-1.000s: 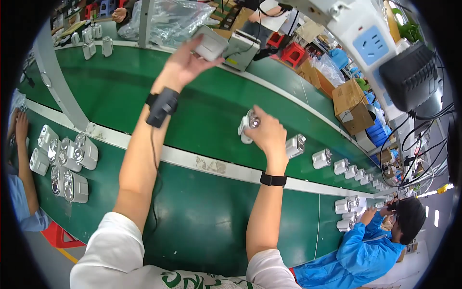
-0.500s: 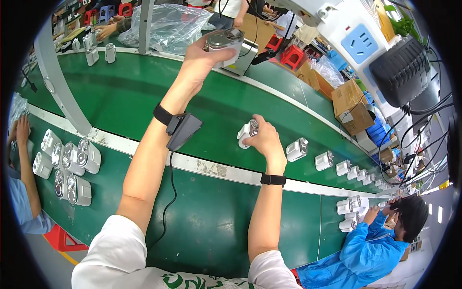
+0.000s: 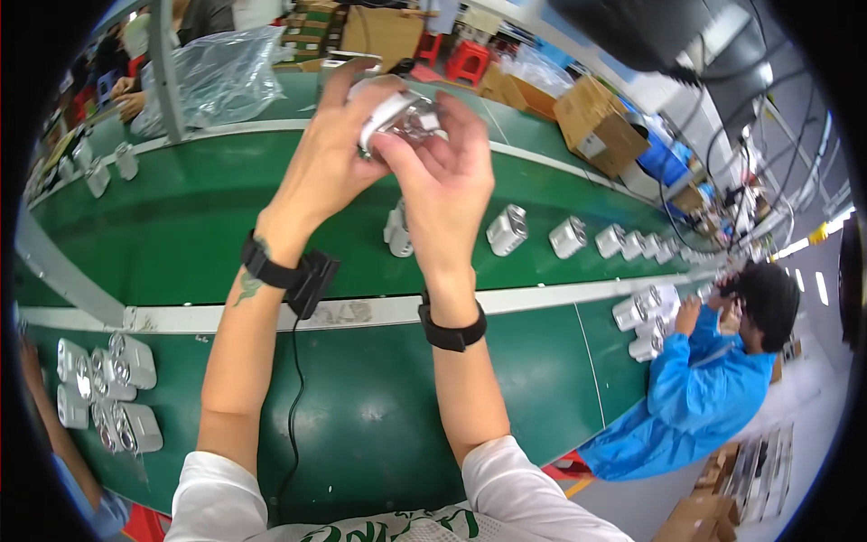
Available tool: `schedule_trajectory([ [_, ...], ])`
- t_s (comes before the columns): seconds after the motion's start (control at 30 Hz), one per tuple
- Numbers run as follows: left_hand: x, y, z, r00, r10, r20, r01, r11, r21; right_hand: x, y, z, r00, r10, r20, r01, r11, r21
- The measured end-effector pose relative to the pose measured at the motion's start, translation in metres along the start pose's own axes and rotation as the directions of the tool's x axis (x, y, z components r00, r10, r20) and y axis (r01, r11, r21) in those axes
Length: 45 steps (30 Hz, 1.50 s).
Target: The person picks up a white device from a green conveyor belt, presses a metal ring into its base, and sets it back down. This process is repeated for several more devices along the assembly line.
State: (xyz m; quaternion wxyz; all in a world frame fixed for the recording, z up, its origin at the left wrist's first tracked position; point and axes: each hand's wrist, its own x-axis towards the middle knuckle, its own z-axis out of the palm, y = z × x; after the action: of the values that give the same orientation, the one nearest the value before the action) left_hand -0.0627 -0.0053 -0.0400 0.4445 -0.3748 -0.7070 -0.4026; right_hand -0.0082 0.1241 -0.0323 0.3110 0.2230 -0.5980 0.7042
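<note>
Green conveyor belts (image 3: 181,217) ran through a crowded assembly hall, split by a white rail (image 3: 361,312). Both hands met above the far belt around one small silver-and-white unit (image 3: 402,116). The left hand (image 3: 330,158) cupped it from the left, fingers curled over its top and thumb pressed under its near edge. The right hand (image 3: 447,176) closed in from the right, its fingertips (image 3: 388,149) pinching the unit's lower side while the remaining fingers stood loosely spread behind. The unit sat wholly between the two sets of fingers, lifted clear of the belt. How firmly either hand gripped could not be told.

Just below the right fingers, another unit (image 3: 396,230) lay on the belt, partly hidden by the wrist. To the right of the fingers a row of matching units (image 3: 508,228) trailed off along the belt. Both wrists wore black bands, the left one (image 3: 271,268) carrying a small black box (image 3: 313,280) with a cable. Well below and left of the fingers, a cluster of units (image 3: 108,388) rested on the near belt. Beyond the fingers lay a clear plastic bag (image 3: 221,77) and cardboard boxes (image 3: 601,122). Far right, a co-worker in a blue coat (image 3: 695,388) bent over more units (image 3: 643,316).
</note>
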Motion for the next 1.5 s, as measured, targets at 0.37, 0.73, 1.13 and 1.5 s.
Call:
schedule_trajectory([
  [0.37, 0.005, 0.017, 0.002, 0.872, -0.364, 0.327, 0.487, 0.582, -0.651, 0.007, -0.009, -0.020, 0.994, -0.114, -0.001, 0.113, 0.990, -0.089],
  [0.73, 0.014, 0.030, -0.016, 0.856, -0.402, 0.326, 0.502, 0.496, -0.708, 0.005, -0.010, -0.007, 0.991, -0.128, -0.040, 0.124, 0.988, -0.090],
  [1.13, 0.011, 0.045, -0.005, 0.887, -0.436, -0.153, 0.258, 0.742, -0.619, -0.008, -0.004, -0.009, 0.972, -0.205, 0.113, 0.220, 0.967, -0.132],
  [1.5, 0.015, 0.048, -0.019, 0.916, -0.046, -0.398, 0.068, 0.997, 0.042, -0.007, -0.013, -0.008, 0.959, -0.172, 0.226, 0.186, 0.982, -0.043],
])
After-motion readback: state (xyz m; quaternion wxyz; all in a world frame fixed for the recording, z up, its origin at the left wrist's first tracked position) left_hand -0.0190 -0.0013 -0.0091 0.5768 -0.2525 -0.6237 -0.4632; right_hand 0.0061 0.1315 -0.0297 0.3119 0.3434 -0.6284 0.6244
